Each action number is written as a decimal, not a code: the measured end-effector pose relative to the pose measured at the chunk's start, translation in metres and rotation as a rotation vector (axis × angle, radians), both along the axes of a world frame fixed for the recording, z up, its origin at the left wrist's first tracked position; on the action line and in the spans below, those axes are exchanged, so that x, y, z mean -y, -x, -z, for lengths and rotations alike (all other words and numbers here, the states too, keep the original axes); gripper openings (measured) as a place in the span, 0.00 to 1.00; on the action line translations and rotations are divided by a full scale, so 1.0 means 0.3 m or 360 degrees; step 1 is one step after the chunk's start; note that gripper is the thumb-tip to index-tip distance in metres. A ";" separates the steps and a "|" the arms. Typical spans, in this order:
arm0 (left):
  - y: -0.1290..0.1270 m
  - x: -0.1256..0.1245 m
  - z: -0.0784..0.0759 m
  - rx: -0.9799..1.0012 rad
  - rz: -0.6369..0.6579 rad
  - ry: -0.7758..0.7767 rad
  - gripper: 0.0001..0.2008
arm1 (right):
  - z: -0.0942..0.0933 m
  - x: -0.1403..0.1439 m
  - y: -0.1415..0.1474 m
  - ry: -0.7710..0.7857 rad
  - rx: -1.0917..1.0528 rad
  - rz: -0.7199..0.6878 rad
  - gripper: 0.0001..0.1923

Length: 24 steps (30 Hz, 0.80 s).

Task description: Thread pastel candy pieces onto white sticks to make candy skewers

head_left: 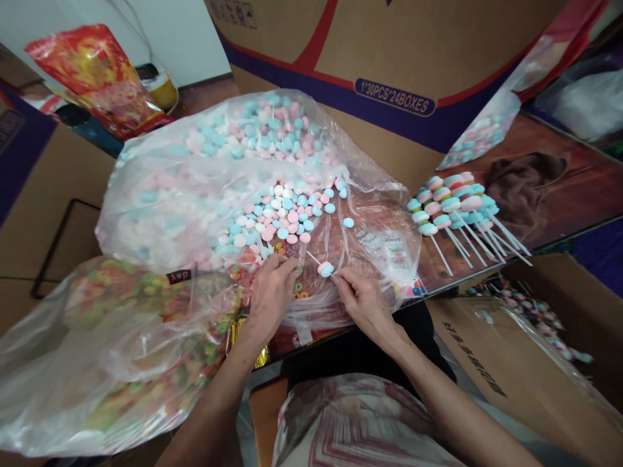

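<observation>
head view: the right hand (363,299) pinches a thin white stick (315,259), its fingertips closed on the stick's near end; a pink and blue candy disc (326,268) sits on the stick just beyond the fingertips. the left hand (271,290) lies just left of that candy disc, fingers curled down into the ring-shaped candies (296,287) on the clear plastic bag (195,194); whether its grip holds anything cannot be told. beyond the candy disc, loose pastel candies (282,217) lie heaped on the bag. to the right of the disc, finished lollipops (450,201) lie in a row on the desk (574,194), sticks pointing right. behind them stands a cardboard box (389,65). left of the disc lies a second bag of coloured candies (111,337).
</observation>
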<state>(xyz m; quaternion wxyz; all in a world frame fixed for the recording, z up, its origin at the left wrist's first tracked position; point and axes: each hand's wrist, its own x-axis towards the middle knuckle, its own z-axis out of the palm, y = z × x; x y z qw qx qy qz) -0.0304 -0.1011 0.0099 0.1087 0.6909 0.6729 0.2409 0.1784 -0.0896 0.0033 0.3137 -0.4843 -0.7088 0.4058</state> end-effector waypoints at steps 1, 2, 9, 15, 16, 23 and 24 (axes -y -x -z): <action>-0.002 -0.001 0.002 -0.0048 0.0015 0.0032 0.11 | 0.000 0.001 0.001 -0.0009 0.0007 -0.0004 0.12; -0.006 -0.003 0.004 -0.0071 0.0023 0.0051 0.11 | 0.001 0.001 0.002 -0.0017 0.0008 -0.0008 0.12; 0.036 -0.033 -0.009 0.0338 -0.0099 0.0007 0.06 | 0.004 -0.002 -0.004 -0.0025 0.0019 -0.0013 0.12; 0.090 -0.046 -0.024 0.0322 0.0004 0.0061 0.05 | 0.011 0.001 -0.004 -0.0016 0.0036 -0.0012 0.13; 0.086 -0.044 -0.025 0.0284 0.0056 0.0082 0.05 | 0.013 0.001 -0.004 -0.0013 0.0038 -0.0015 0.13; 0.048 -0.020 -0.030 -0.0185 0.0243 0.0155 0.10 | 0.017 0.000 -0.002 -0.0024 0.0044 -0.0018 0.13; 0.047 -0.015 -0.028 -0.0244 0.0249 0.0173 0.12 | 0.016 -0.001 -0.002 -0.0022 0.0040 -0.0017 0.13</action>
